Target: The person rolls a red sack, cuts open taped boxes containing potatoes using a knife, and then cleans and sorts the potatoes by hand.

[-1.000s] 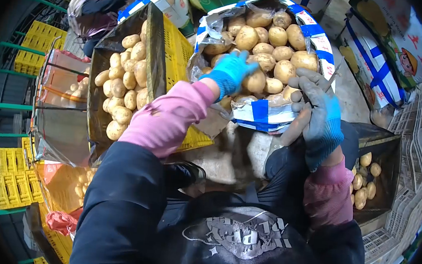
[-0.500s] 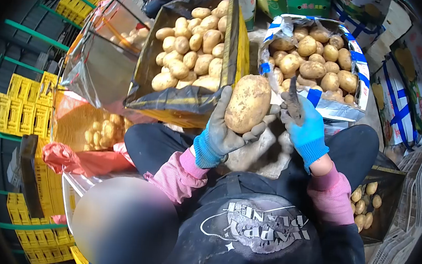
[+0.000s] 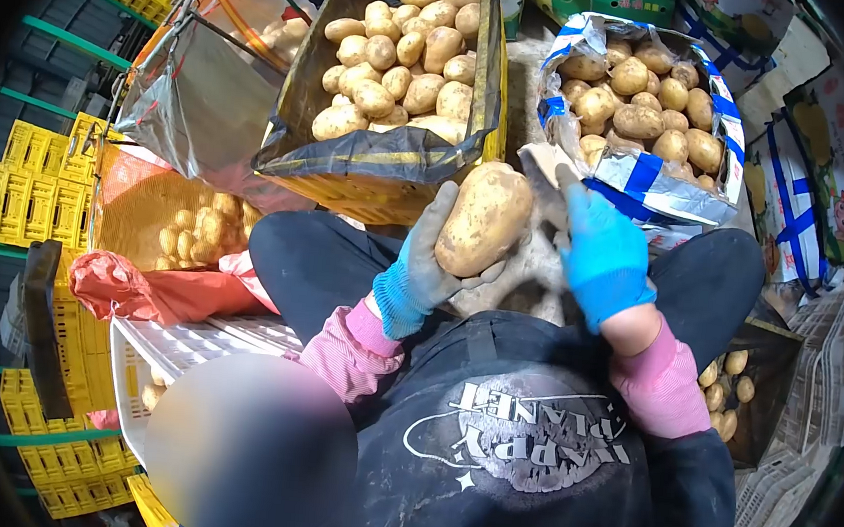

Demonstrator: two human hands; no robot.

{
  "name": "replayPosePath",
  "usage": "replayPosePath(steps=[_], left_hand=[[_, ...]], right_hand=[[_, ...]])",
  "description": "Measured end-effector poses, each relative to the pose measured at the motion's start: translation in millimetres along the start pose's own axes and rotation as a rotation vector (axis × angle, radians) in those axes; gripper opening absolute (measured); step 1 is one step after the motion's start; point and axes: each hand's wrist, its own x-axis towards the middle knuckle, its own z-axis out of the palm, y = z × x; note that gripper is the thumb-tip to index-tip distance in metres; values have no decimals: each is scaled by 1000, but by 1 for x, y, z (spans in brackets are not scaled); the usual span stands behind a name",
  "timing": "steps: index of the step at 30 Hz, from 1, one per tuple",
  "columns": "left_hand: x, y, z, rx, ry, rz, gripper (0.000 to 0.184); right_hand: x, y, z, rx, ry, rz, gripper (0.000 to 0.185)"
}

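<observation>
My left hand (image 3: 432,259), in a grey and blue glove, cups a large potato (image 3: 486,219) with dirt spots on its skin. To the right of the potato, my gloved right hand (image 3: 599,244) is closed on a knife (image 3: 548,162); its pale, flat blade points up and left, apart from the potato. The knife's handle is hidden in the hand. Behind my hands stand a round-looking box (image 3: 684,196) of potatoes with blue and white tape and, to its left, a lined yellow crate (image 3: 381,160) holding smaller potatoes.
A dark-lined crate (image 3: 773,385) with several potatoes is at my right. On the left are an orange mesh bag (image 3: 131,203) of potatoes, red cloth (image 3: 159,291), a white crate (image 3: 184,340) and stacked yellow crates (image 3: 27,189). Printed boxes (image 3: 799,196) stand at the far right.
My left hand has come out of the taped box with a large potato. Compared with half a second ago, the blade has turned from dark to pale and my right hand shows its back more.
</observation>
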Motion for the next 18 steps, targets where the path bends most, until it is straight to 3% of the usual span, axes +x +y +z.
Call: replayPosePath(steps=[1, 4, 6, 8, 10, 11, 13, 18], left_hand=[[-1, 0, -4, -73, -149, -12, 65], [-3, -7, 27, 225, 321, 128, 67], [-6, -2, 11, 259, 195, 128, 69], [-8, -2, 5, 194, 203, 116, 71], [-7, -4, 6, 33, 342, 87, 72], [-5, -3, 3, -119, 107, 8, 71], [-4, -3, 3, -302, -33, -87, 72], [-4, -4, 10, -348, 120, -74, 77]], right_hand=[[0, 1, -3, 33, -8, -26, 60], [0, 3, -5, 136, -63, -14, 59], [-1, 0, -10, 192, -81, 4, 58], [-1, -7, -25, 242, -61, 0, 57], [-2, -17, -34, 222, -115, -56, 54], [-3, -20, -35, 211, -141, -81, 53], [3, -11, -32, 103, -140, -68, 51], [10, 7, -26, 146, -11, -47, 48]])
